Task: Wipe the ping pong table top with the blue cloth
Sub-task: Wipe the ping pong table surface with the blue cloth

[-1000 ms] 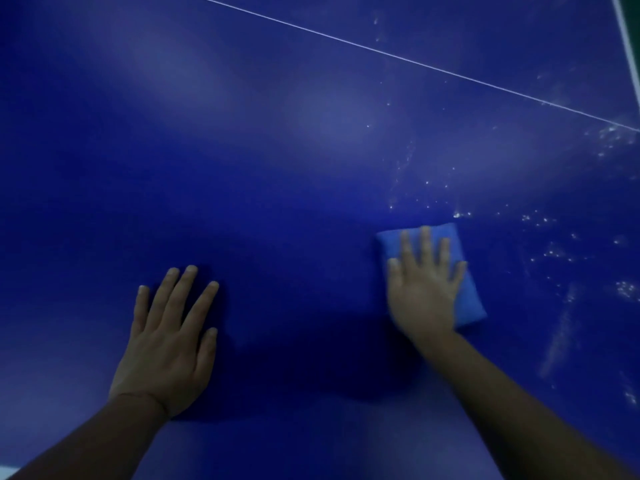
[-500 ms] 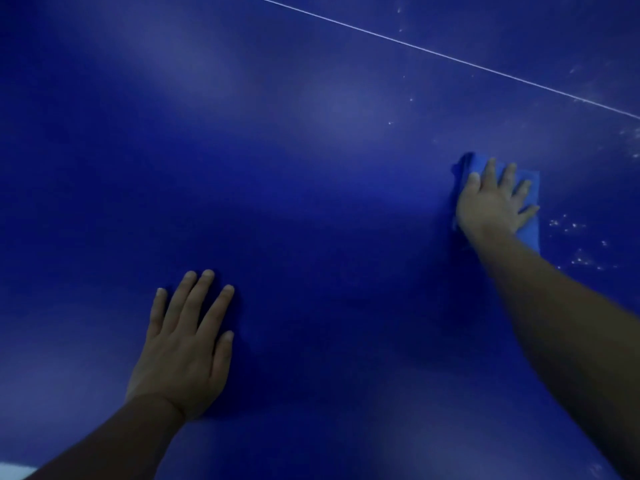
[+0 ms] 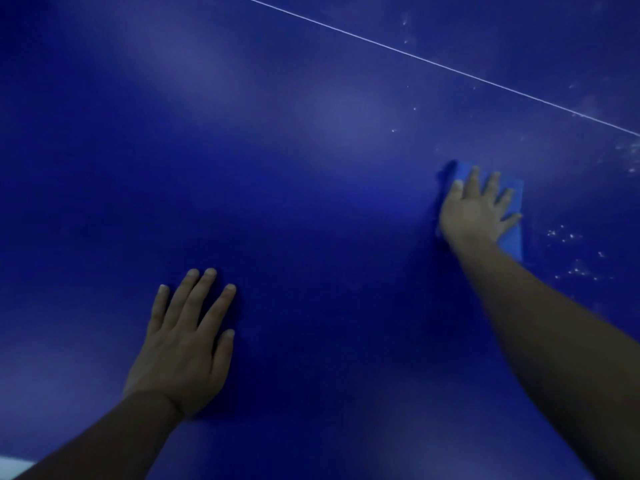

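Head view shows the right hand [image 3: 478, 213] pressing flat-fingered on the blue cloth [image 3: 512, 237] at the table's [image 3: 311, 202] right, left hand [image 3: 183, 344] flat and bracing; even pressure toward the white specks [image 3: 571, 251] should clear them.

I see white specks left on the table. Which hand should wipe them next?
The right hand. It already presses flat on the blue cloth, and the white specks lie just beside it. The left hand rests flat on the table top, far from them, with no cloth.

Open tabletop [image 3: 311, 202] all round — no obstacles
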{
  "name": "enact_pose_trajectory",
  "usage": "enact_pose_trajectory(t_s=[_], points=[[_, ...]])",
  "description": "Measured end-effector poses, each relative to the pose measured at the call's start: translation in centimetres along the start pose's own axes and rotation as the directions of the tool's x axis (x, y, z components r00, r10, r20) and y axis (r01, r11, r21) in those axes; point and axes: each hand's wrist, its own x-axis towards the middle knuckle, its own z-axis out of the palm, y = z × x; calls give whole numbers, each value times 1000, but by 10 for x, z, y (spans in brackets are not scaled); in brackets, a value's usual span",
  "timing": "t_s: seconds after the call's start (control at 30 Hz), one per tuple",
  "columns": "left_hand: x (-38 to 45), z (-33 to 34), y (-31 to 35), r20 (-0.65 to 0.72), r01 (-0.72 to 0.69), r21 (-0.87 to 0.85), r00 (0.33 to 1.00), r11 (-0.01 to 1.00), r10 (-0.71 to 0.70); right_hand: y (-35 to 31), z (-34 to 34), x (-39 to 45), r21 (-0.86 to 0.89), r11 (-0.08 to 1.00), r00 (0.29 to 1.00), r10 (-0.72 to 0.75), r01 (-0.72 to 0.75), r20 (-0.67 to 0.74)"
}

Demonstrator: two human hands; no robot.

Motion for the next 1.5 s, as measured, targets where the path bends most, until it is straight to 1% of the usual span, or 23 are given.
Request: enact_pose_trajectory(t_s=[0.07,0.13,0.17,0.2,0.23,0.3,0.33,0.4,0.47,0.6,0.83,0.87,0.93,1.03,1.1,1.17,1.2,1.27,1.3,1.33,1.4,1.43,1.5], points=[[0,-1,0,-9,-2,-12,1000,1000,2,-29,21,-48,-64,955,956,-291,289,-30],[0,-3,1,-19,4,-36,1000,999,-4,-46,39,-101,-133,698,710,-699,703,83],[0,-4,2,-29,5,-56,1000,998,-7,-46,42,-109,-148,565,583,-800,812,146],[1,-5,3,-42,2,-85,999,996,-5,-45,38,-99,-140,524,542,-824,840,166],[0,-6,3,-59,-2,-120,998,993,-5,-41,33,-80,-146,606,622,-771,782,137],[-5,-9,-2,-103,21,-174,994,984,-39,-29,18,-44,-134,862,873,-482,488,80],[-10,-10,-7,-131,63,-170,988,983,-86,-23,14,-35,-82,936,938,-336,343,84],[-22,-11,-21,-180,193,-130,960,973,-214,-24,17,-50,-41,965,964,-255,258,72],[-31,-10,-30,-195,291,-126,930,948,-311,-39,31,-93,-80,921,925,-379,380,34],[-32,-7,-33,-205,303,-160,921,939,-332,-87,59,-182,-138,729,740,-671,671,54],[-34,-8,-36,-158,317,-192,924,929,-348,-198,83,-231,-69,384,390,-913,921,118],[-34,-8,-37,-157,316,-197,924,928,-348,-213,83,-219,-78,366,374,-918,927,130],[-34,-6,-39,-150,319,-201,924,926,-351,-231,77,-177,-113,484,495,-861,868,116],[-35,-5,-39,-137,321,-199,927,926,-350,-213,58,-99,-79,817,820,-570,572,42],[-34,-5,-39,-123,318,-193,931,928,-345,-190,49,-91,-25,903,903,-427,429,40],[-33,-6,-40,-122,317,-185,932,930,-341,-184,58,-131,-75,838,841,-541,540,8],[-33,-6,-40,-122,318,-183,932,930,-342,-186,65,-158,-93,716,720,-693,692,26],[-33,-7,-40,-124,317,-185,931,930,-342,-194,74,-191,-104,376,388,-910,921,145],[-33,-6,-39,-125,315,-186,932,931,-340,-204,73,-186,-111,300,317,-930,947,187],[-33,-6,-40,-124,311,-186,933,932,-337,-217,71,-169,-133,335,355,-916,933,186],[-33,-7,-40,-128,306,-184,935,934,-331,-244,65,-127,-154,529,549,-823,835,146],[-33,-7,-40,-132,302,-184,936,936,-328,-257,63,-111,-130,586,600,-787,800,145],[-33,-8,-40,-146,295,-210,933,932,-328,-271,63,-110,-98,549,557,-815,830,160]])
